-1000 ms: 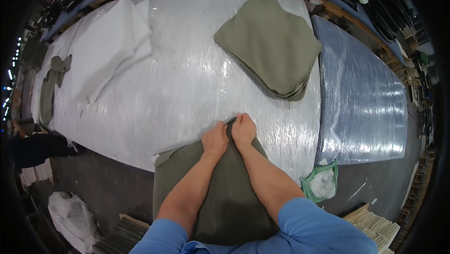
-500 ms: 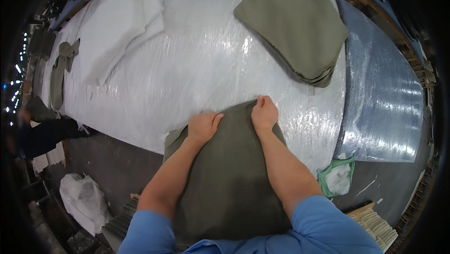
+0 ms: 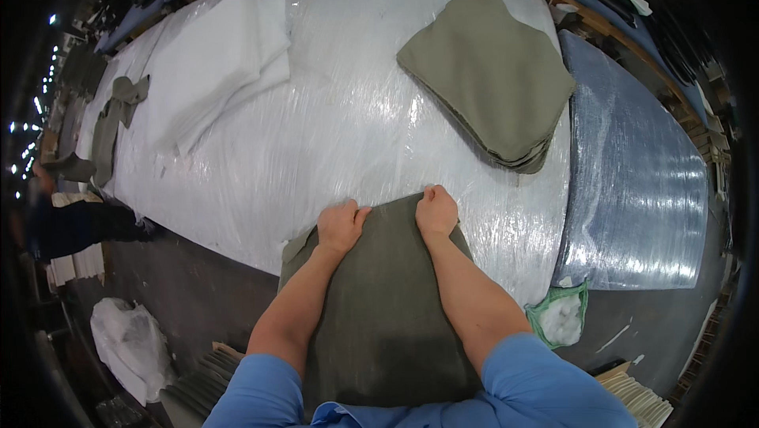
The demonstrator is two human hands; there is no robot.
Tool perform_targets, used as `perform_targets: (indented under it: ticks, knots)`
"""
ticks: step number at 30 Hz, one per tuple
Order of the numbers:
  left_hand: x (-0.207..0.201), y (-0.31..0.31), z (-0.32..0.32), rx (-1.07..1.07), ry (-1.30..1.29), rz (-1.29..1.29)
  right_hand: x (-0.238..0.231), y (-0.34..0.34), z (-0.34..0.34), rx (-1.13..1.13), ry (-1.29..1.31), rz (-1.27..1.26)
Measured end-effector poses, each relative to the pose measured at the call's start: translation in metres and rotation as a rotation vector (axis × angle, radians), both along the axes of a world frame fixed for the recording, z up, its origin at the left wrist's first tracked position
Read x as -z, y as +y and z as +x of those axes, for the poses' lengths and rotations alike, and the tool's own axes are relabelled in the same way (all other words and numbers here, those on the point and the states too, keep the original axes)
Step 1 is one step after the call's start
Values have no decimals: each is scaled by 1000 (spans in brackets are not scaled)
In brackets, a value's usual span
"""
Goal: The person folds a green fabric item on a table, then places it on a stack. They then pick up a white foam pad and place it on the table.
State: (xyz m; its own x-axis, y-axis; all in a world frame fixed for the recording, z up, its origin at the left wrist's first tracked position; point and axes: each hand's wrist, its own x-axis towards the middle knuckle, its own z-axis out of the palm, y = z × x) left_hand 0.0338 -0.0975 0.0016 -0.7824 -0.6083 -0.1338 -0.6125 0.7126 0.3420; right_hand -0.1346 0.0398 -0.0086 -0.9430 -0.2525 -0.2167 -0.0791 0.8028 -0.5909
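My left hand (image 3: 341,225) and my right hand (image 3: 436,211) both grip the far edge of an olive-green fabric piece (image 3: 379,309). The fabric hangs from the near edge of the plastic-wrapped white table (image 3: 348,128) down toward my body, between my forearms. A stack of similar olive fabric pieces (image 3: 490,76) lies on the table's far right. Sheets of white foam padding (image 3: 217,64) lie at the far left.
Olive fabric strips (image 3: 111,124) lie at the table's left end. A second plastic-covered grey-blue table (image 3: 640,183) stands to the right. A green bag with white stuffing (image 3: 560,317) sits on the floor at right, a white plastic bag (image 3: 130,345) at lower left. A person (image 3: 55,214) stands at the far left.
My hands have moved apart along the fabric's far edge and the fabric has spread wider between them. The view has shifted slightly.
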Motion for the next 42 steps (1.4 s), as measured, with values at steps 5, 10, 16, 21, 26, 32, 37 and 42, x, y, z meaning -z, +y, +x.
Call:
perform_targets:
  ticks: [5, 10, 16, 21, 26, 32, 37, 42]
  knots:
    - [-52, 4, 4, 117, 252, -212, -7, 8, -22, -145, -289, -119]
    - [-147, 37, 70, 348, -124, 636, -63, 48, -27, -889, -186, -155]
    - [-164, 64, 98, 317, -464, 553, -200, 73, 23, -1848, -513, 198]
    - [-122, 42, 75, 194, -495, 555, -155, 44, 11, -1787, -390, 326]
    - [-92, 19, 67, 127, -514, 565, -112, 13, -9, -1702, -406, 375]
    - [-83, -7, 83, 102, -333, 607, -83, -6, -28, -1611, -383, 422]
    - [-105, -25, 109, -50, -252, 605, -60, 18, -75, -1309, -392, 65]
    - [-225, 15, 200, -392, 113, 979, -131, 137, -115, -820, -684, -399]
